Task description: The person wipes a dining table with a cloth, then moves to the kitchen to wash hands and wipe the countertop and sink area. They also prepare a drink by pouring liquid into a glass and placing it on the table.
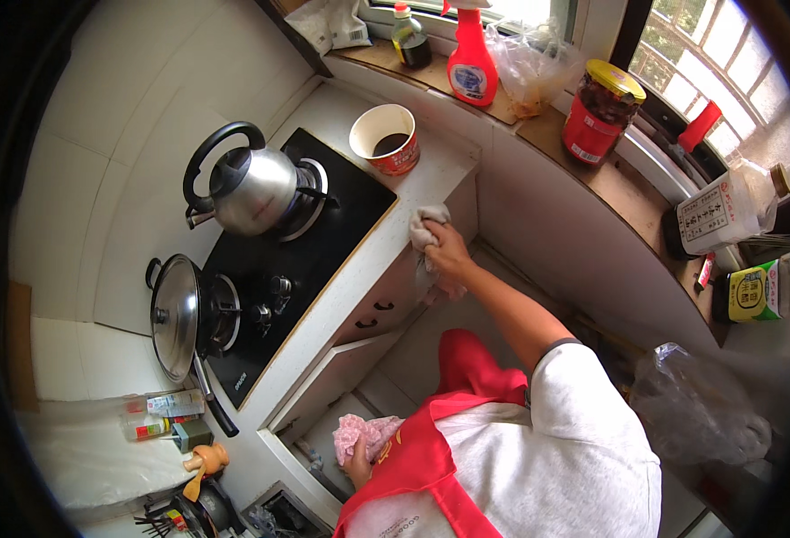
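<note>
My right hand (445, 250) grips a crumpled greyish-white cloth (428, 225) against the front edge of the white countertop (435, 191), near its far right end. Part of the cloth hangs below my fingers, over the cabinet front. Close to my body, my left hand (358, 464) holds a bunched pink patterned cloth (361, 430), beside my red apron (422, 444). A paper tub (402, 160) with dark liquid inside stands on the counter just beyond my right hand. Left of it is a black gas hob (334, 232).
A steel kettle (257, 191) and a lidded pan (178, 316) sit on the hob; the pan's handle (217, 403) juts past its corner. The window ledge holds a red spray bottle (472, 60), a yellow-lidded jar (600, 114) and several bottles. Below, a cabinet door (328, 376) stands ajar.
</note>
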`<state>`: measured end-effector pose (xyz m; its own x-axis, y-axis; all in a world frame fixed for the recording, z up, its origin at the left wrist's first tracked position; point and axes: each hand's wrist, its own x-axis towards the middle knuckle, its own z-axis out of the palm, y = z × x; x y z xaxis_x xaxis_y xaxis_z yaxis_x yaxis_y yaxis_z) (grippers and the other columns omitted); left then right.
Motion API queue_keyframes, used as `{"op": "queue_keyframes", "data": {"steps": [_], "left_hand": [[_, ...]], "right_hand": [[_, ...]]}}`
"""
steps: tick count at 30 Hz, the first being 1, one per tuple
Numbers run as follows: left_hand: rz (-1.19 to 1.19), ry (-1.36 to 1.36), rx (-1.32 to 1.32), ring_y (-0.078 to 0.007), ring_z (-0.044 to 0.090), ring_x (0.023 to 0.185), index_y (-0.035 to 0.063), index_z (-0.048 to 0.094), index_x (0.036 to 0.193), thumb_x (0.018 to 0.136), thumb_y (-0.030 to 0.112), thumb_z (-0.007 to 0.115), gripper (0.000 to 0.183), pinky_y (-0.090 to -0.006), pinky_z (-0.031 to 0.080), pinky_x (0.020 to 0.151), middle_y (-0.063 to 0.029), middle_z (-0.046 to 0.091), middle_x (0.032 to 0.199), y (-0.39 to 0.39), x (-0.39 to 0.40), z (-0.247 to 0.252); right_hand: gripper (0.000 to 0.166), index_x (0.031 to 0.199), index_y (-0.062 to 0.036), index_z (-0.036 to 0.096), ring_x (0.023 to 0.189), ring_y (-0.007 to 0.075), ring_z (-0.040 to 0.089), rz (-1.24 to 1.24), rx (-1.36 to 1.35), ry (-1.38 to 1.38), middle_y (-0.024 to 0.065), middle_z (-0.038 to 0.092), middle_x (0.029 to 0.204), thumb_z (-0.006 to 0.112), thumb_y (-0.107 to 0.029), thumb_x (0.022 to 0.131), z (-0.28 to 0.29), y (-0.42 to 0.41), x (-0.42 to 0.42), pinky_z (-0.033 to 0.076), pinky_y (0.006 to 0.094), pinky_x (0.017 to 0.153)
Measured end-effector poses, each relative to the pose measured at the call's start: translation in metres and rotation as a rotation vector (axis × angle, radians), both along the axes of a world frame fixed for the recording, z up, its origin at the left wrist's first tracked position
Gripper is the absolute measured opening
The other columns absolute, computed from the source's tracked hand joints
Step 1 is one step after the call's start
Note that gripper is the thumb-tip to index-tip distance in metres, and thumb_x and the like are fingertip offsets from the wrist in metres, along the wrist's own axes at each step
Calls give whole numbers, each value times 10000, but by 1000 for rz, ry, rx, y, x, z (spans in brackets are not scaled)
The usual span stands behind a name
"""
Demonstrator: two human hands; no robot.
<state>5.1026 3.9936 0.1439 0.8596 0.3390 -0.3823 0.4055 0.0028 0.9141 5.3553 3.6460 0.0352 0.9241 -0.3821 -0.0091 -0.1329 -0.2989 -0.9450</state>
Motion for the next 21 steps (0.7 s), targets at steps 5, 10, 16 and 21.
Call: {"op": "queue_keyframes", "data": {"steps": [5,10,16,21], "left_hand": [[6,54,-49,-149,556,850,-10,582,983,808,111,569,213,-270,435,754,-42,587,946,-5,1,14],[-47,-75,223,-159,553,840,-11,578,966,804,113,572,204,-267,423,761,-56,595,915,22,-24,-25],[99,77,-133,-164,556,844,-2,571,967,792,90,573,198,-284,443,741,-68,589,921,-5,-3,19],[161,80,-112,-171,569,795,-2,573,964,786,93,580,202,-293,458,707,-70,591,905,-11,-1,4]], "right_hand": [[461,1173,-56,468,1007,324,497,-435,246,-101,200,531,1054,505,-95,715,-13,-83,48,403,377,826],[545,1245,-131,403,1083,378,440,-447,-339,70,184,375,1265,500,-64,713,-16,-46,47,367,421,902],[543,1248,-201,393,1022,358,492,-105,-695,328,156,320,1294,557,-112,737,88,-65,43,483,405,765],[444,1202,-104,417,953,340,533,51,-1034,742,170,383,1242,510,-227,785,45,-93,122,507,455,618]]}}
